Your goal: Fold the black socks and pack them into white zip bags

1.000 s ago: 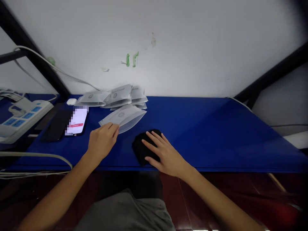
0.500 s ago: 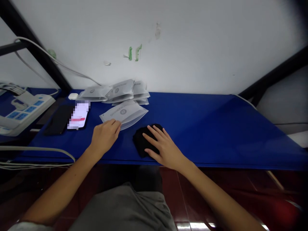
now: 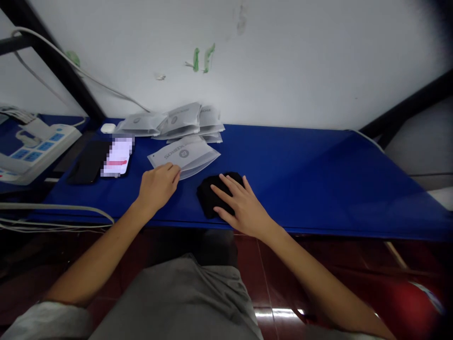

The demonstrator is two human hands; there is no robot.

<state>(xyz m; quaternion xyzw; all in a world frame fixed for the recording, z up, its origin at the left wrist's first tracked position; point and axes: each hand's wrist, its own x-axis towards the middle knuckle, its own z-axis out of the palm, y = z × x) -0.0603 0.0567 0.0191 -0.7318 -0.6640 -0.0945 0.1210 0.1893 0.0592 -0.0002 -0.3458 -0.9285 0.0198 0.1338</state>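
Observation:
A frosted plastic zip bag with printed lettering and a round logo lies on the blue tabletop, its opening bowed apart on the near side. My left hand is closed with its fingertips pinching the near edge of this bag. To the right sits a folded black cloth bundle, soft and rounded. My right hand rests flat over its right part, fingers spread and pressing from above. The palm hides some of the bundle.
Several similar bags are piled against the wall. Left of them are a white earbud case, a lit phone and a dark phone. A power strip with cables stands at far left. The table's front edge runs close to me.
The whole view has tilted slightly down, so the table sits higher in the picture. Both hands keep their places on the bag and the black cloth.

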